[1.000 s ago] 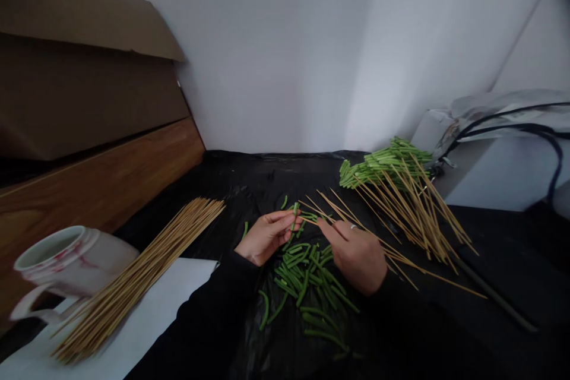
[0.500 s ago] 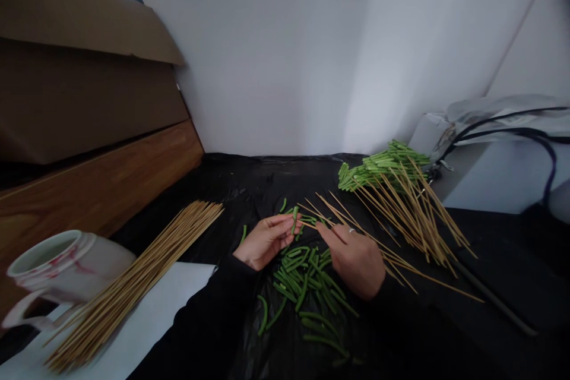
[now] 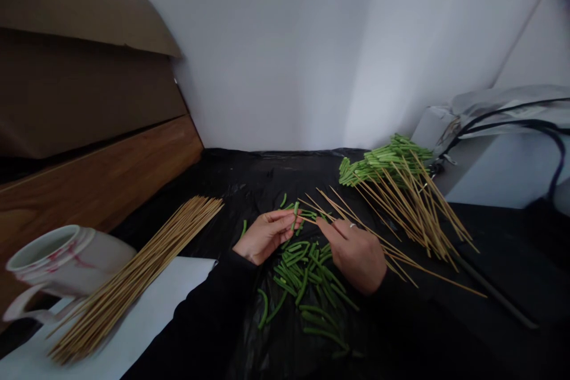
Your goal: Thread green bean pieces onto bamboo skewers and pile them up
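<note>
Between the thumb and fingers of my left hand (image 3: 263, 235) is a short green bean piece (image 3: 296, 211), held upright. My right hand (image 3: 356, 254), with a ring on one finger, pinches a thin wooden skewer (image 3: 307, 218) whose tip end meets the bean piece at my left fingertips. Loose cut green pieces (image 3: 307, 273) lie in a pile just below and between both hands. To the right, skewers loaded with green pieces (image 3: 387, 160) form a heap, their bare sticks (image 3: 414, 208) pointing toward me. Several loose skewers lie beside my right hand.
A bundle of bare skewers (image 3: 138, 276) rests at the left on white paper (image 3: 178, 279), beside a white and pink mug (image 3: 75, 261). Cardboard (image 3: 89, 83) stands at the back left. Black cables (image 3: 512, 124) and a plastic bag (image 3: 525, 98) are at the right.
The whole view has shifted slightly, with things sitting a little higher in the picture. Both hands keep nearly the same pose around the bean piece and skewer.
</note>
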`<state>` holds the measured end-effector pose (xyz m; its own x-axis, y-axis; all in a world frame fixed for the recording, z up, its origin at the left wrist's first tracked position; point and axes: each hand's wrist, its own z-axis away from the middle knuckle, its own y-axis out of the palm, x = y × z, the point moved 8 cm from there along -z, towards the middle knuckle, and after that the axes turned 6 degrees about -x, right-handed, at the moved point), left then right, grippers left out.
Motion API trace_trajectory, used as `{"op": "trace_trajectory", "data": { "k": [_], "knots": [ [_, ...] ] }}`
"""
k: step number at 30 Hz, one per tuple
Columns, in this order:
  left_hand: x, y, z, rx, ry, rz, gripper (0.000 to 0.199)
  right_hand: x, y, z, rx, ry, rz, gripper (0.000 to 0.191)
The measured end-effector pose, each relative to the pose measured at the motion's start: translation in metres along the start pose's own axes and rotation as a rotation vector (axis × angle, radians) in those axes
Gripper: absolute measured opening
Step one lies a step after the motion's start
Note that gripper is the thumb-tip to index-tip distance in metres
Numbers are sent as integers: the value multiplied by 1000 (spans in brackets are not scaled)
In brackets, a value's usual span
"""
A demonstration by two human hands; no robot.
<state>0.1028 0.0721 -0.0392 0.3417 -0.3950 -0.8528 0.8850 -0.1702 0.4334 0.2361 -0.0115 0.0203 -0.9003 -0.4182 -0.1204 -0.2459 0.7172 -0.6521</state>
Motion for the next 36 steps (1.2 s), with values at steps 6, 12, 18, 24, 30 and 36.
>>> {"op": "trace_trajectory", "data": {
  "k": [6, 12, 18, 24, 30, 36],
  "knots": [
    [-2, 0, 2, -18, 13, -30, 26, 2, -2, 1, -28, -4, -8, 31],
    [0, -1, 0, -11, 43, -54, 26, 4, 0, 1, -15, -7, 7, 31],
    [0, -1, 0, -15, 58, -110, 28, 6, 1, 2, -18, -10, 1, 31],
    [1, -1, 0, 1, 61, -141, 30, 8, 1, 2, -21, -2, -13, 29],
    [-1, -1, 0, -29, 72, -153, 28, 4, 5, 2, 23, 54, -49, 30],
    [-4, -2, 1, -89, 68, -34, 25, -2, 9, 0, 56, 118, -100, 26]
  ]
}}
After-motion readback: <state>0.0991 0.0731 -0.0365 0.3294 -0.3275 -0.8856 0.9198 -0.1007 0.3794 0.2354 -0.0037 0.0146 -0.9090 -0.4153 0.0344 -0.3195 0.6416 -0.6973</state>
